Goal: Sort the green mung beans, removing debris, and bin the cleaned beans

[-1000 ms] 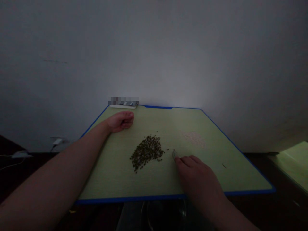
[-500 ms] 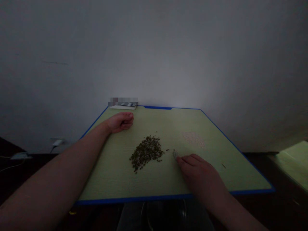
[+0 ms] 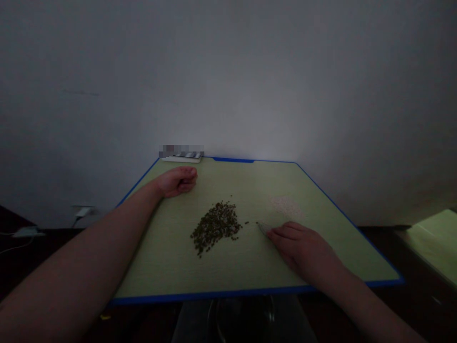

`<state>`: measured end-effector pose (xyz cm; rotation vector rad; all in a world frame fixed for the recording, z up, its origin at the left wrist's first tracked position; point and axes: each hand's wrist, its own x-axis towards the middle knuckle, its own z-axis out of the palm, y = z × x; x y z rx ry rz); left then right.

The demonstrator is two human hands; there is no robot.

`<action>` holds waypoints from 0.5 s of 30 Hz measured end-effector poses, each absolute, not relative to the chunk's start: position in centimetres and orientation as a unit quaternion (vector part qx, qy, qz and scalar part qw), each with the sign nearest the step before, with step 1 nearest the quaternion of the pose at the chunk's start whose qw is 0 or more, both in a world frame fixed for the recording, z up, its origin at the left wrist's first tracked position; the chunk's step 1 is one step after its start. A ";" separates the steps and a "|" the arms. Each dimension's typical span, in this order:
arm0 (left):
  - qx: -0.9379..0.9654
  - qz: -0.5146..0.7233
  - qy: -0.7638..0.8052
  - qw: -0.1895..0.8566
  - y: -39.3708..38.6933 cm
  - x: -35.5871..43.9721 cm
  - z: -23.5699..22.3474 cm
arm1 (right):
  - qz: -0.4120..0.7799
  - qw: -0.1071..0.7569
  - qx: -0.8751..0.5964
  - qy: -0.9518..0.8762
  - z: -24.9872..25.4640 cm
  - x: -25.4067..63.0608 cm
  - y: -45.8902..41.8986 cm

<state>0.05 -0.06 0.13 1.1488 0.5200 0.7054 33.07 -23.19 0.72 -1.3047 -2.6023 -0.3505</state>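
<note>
My left hand [image 3: 177,182] rests on the pale table as a loose fist, with nothing visible in it. Toward the table's middle lies a pile of small dark green beans [image 3: 216,226], probably mung beans. My right hand [image 3: 302,245] is closed on slim silvery tweezers [image 3: 263,228], whose tips point left at the tabletop. A single dark bean [image 3: 257,222] is at or just beside those tips; contact is unclear. Another stray bean [image 3: 246,222] lies nearer the pile. Beyond my right hand a thin spread of whitish grains [image 3: 286,206], like rice, covers a small patch.
The table [image 3: 171,278] has a blue edge and stands against a grey wall [image 3: 228,85]. A white flat object [image 3: 182,159], partly blurred out, sits at its far left corner. Below the front edge a dark shiny rounded thing [image 3: 244,319] shows at my lap. A plugged-in charger [image 3: 84,212] is at left.
My right hand has shifted right and slightly up, and the tweezers now lie at a flatter slant. A thin brown sliver on the right is now hidden behind that hand. My left hand stays put.
</note>
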 end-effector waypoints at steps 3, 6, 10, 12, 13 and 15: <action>0.522 0.325 0.239 0.751 0.0 0.0 0.1 | -0.127 0.106 -0.441 -0.882 0.5 33.2 -23.2; 0.525 0.323 0.242 0.749 0.0 0.0 0.0 | -0.131 0.114 -0.433 -0.885 0.5 33.1 -23.1; 0.528 0.322 0.241 0.748 0.1 -0.1 -0.1 | -0.124 0.109 -0.427 -0.889 0.7 33.0 -23.0; 0.526 0.323 0.240 0.749 0.1 -0.1 -0.1 | -0.121 0.107 -0.432 -0.887 0.7 32.9 -22.8; 0.525 0.324 0.239 0.750 0.1 -0.1 -0.1 | -0.118 0.107 -0.433 -0.887 0.7 32.9 -22.8; 0.524 0.324 0.238 0.751 0.1 -0.1 -0.1 | -0.109 0.120 -0.431 -0.888 0.7 33.0 -22.6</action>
